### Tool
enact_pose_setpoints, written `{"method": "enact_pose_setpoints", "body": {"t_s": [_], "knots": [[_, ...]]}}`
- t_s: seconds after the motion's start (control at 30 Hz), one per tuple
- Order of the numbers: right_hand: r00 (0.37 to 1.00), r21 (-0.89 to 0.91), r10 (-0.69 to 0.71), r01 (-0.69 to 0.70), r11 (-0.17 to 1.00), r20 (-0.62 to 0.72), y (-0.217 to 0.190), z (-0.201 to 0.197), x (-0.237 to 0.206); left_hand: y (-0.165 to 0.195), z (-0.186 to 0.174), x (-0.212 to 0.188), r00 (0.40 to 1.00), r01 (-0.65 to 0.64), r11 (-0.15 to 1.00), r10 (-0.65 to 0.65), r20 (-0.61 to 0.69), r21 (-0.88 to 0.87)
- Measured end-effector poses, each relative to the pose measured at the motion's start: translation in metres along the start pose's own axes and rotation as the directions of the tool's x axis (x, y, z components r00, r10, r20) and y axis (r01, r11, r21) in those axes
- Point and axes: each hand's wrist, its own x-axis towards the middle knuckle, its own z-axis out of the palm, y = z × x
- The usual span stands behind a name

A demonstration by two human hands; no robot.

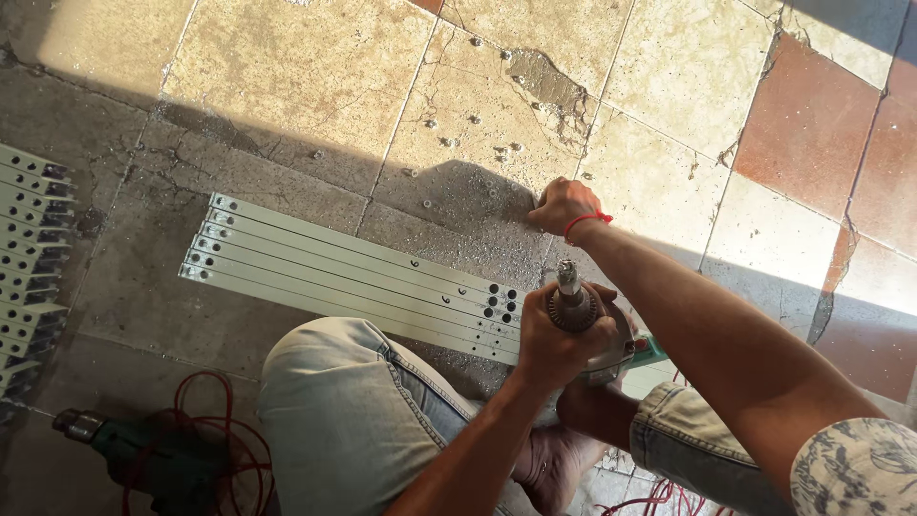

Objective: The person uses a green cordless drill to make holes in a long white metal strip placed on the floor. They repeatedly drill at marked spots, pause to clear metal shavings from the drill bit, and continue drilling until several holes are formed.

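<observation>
A: On the cracked tile floor (287, 67), near the person's knees, a bundle of pale metal strips (344, 272) is lying flat, side by side, with punched holes at the near end; the left hand (554, 344) is closing fully around the body of a power drill (578, 311), whose chuck is pointing up toward the camera.

B: And the right hand (564, 205)?

A: It is pressing down, fingers curled, at the far edge of the strips' end; whether it is pinching a strip or only bracing on the floor cannot be told.

B: What could go wrong?

A: The strips are lying loose; if the bit is catching in a hole, the top strip is likely to spin or slide toward the bracing fingers; the red cord (205, 430) is looping beside the left knee and the second, green drill (143, 459), so a shifting foot could snag it.

B: Anything else nearby?

A: More channel pieces (29, 258) are stacking along the left edge of the floor, well apart.
</observation>
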Motion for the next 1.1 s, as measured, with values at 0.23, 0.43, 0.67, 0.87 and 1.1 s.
{"method": "enact_pose_setpoints", "body": {"t_s": [0.23, 0.43, 0.67, 0.87, 1.1], "knots": [[0.987, 0.013, -0.127, 0.129, 0.992, -0.094, 0.003, -0.014, -0.014, 0.008, 0.001, -0.007, 0.995, 0.007, 0.999, -0.002, 0.099, -0.051], [0.977, -0.011, -0.143, 0.143, 0.99, -0.159, -0.001, 0.003, -0.021, 0.007, -0.001, -0.012, 0.988, -0.037, 0.989, 0.015, 0.153, 0.143], [0.879, 0.03, -0.476, 0.476, 0.879, -0.004, -0.004, -0.057, -0.023, 0.011, -0.004, -0.004, 0.967, -0.111, 0.96, 0.045, 0.252, 0.256], [0.802, -0.13, -0.597, 0.593, 0.795, 0.012, 0.021, -0.172, -0.087, 0.015, -0.006, -0.004, 0.898, -0.251, 0.93, 0.121, 0.423, 0.267], [0.477, -0.275, -0.872, 0.829, 0.487, -0.109, 0.026, -0.202, -0.271, 0.015, -0.005, -0.004, 0.922, -0.164, 0.893, -0.013, 0.388, 0.419]]}}
